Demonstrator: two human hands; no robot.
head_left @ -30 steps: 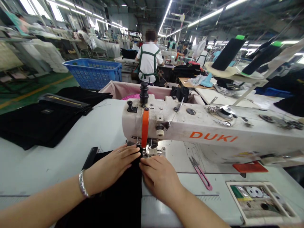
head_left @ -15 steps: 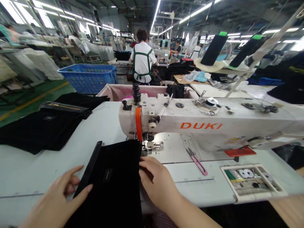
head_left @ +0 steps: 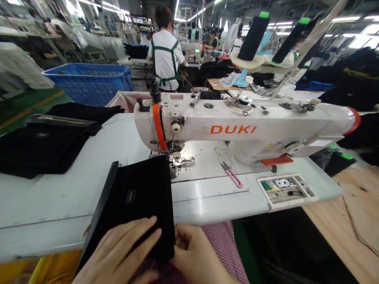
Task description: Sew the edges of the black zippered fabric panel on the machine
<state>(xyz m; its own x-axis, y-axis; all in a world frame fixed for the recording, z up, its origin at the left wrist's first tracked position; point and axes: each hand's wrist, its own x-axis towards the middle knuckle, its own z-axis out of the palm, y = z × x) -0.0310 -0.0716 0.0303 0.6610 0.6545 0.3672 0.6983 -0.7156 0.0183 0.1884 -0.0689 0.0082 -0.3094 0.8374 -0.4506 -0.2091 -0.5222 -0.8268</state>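
Observation:
A black fabric piece (head_left: 139, 197) with a small label lies on the white table (head_left: 59, 205), its far edge just left of the presser foot (head_left: 177, 159) of the white DUKI sewing machine (head_left: 237, 126). My left hand (head_left: 118, 252) rests flat on the near end of the fabric, fingers spread. At the table's front edge my right hand (head_left: 198, 256) pinches the fabric's near right corner.
A stack of black pieces (head_left: 44, 142) sits at the left. Pink thread snips (head_left: 232, 175) and a bobbin tray (head_left: 286, 189) lie right of the needle. A blue basket (head_left: 89, 81) and a person in a white shirt (head_left: 164, 55) are behind. Wooden surface (head_left: 349, 221) at right.
The fabric has slid back from under the presser foot toward me. Both hands have drawn back from the needle to the table's front edge, and my view has shifted back.

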